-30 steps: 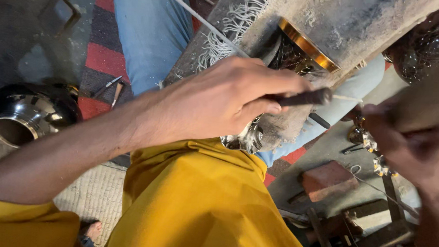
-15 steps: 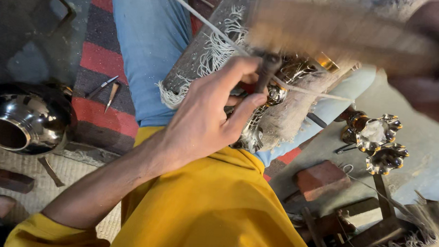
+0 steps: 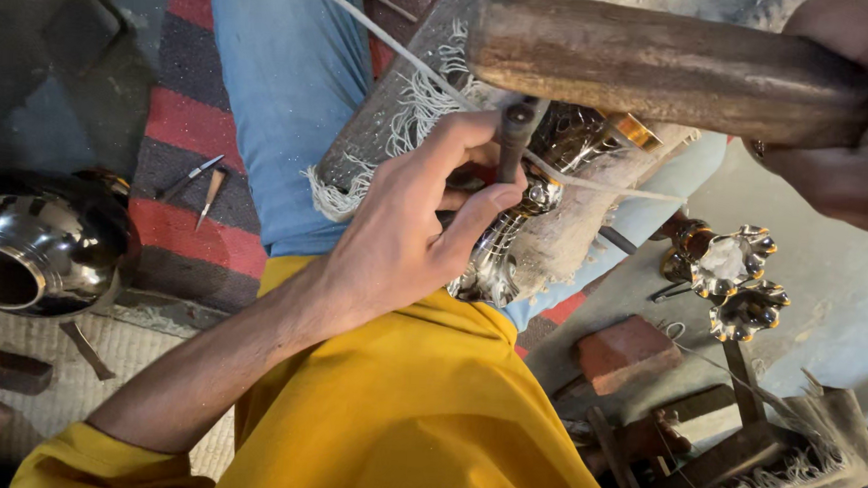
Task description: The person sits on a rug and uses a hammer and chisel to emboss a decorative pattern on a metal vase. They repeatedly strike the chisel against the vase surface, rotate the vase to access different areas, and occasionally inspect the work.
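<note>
Left hand (image 3: 404, 242) pinching, right hand (image 3: 856, 118) clenched

The punch (image 3: 515, 139) was a short dark metal rod, held near upright with its tip against the workpiece. The workpiece (image 3: 514, 233) was a shiny embossed silver-coloured metal piece with a brass-coloured rim, resting on a frayed grey cloth across the lap, partly hidden. The mallet (image 3: 661, 68) was a thick, worn brown wooden cylinder, lying roughly horizontal just above the punch's head; contact could not be determined
</note>
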